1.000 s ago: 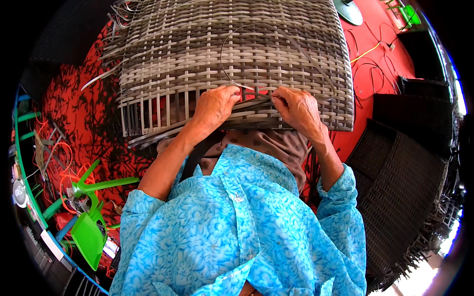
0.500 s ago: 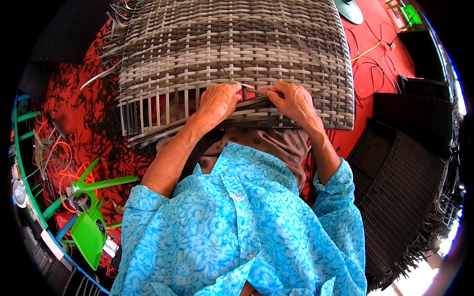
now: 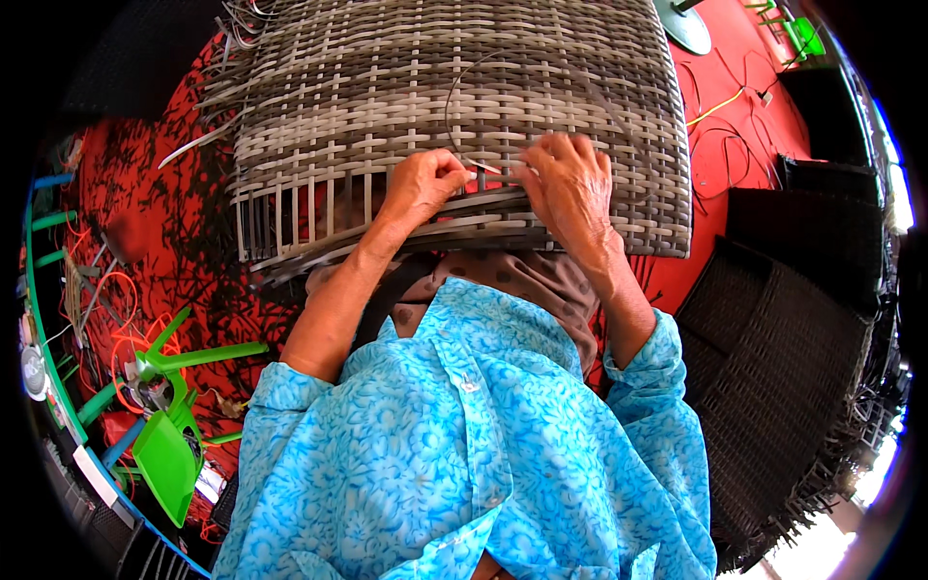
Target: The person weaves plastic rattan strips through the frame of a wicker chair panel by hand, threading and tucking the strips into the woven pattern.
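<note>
A grey-brown woven wicker piece (image 3: 387, 106) lies in front of me, its near edge by my lap. Close to that edge my left hand (image 3: 423, 186) is closed, thumb and forefinger pinching a thin weaving strip beside an upright strand. A long loop of the strip (image 3: 449, 111) curves over the weave. To the right, my right hand (image 3: 572, 188) hovers over the woven edge, its fingers bent toward the strip; the fingertips are blurred, so I cannot tell whether they grip it. Bare upright strands (image 3: 329, 208) show left of my left hand, with loose strips (image 3: 319, 259) bundled below.
Dark scraps litter the red floor (image 3: 164, 184) on the left. A green plastic chair or stool (image 3: 164, 464) stands lower left near orange cord. Dark woven furniture (image 3: 783, 387) fills the right side. Cables (image 3: 725, 145) lie on the floor at upper right.
My right hand has lifted slightly and turned, its fingers now more extended. My left hand has stayed near the same spot, still pinching. The strip's loop has shifted a little to the right.
</note>
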Demonstrator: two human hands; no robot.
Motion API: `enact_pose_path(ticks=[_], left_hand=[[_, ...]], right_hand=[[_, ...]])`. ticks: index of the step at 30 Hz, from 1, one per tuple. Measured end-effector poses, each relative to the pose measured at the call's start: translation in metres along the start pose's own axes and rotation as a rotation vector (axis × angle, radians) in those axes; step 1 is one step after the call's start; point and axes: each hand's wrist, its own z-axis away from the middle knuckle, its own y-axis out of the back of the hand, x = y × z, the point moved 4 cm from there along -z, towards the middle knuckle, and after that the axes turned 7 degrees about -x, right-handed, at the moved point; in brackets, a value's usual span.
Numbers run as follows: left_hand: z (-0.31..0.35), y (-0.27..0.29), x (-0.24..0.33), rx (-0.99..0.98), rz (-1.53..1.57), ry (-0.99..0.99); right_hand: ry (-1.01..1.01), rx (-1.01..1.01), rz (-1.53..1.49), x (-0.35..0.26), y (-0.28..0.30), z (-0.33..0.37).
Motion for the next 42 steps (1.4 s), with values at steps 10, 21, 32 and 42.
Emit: enact_pose_path(ticks=[10, 21, 32, 42], left_hand=[[0.025, 0.016, -0.005, 0.19, -0.013, -0.002], [0.024, 0.016, -0.02, 0.235, 0.089, 0.034], [0.035, 0.018, -0.023, 0.255, 0.33, -0.041], [0.043, 0.021, -0.012, 0.269, -0.288, -0.051]], right_hand=[[-0.159, -0.054, -0.296, -0.01, -0.058, -0.055], [-0.074, 0.145, -0.288, -0.002, -0.039, -0.035], [0.161, -0.039, -0.201, -0.042, -0.049, -0.027], [-0.165, -0.213, -0.738, -0.036, -0.056, -0.021]])
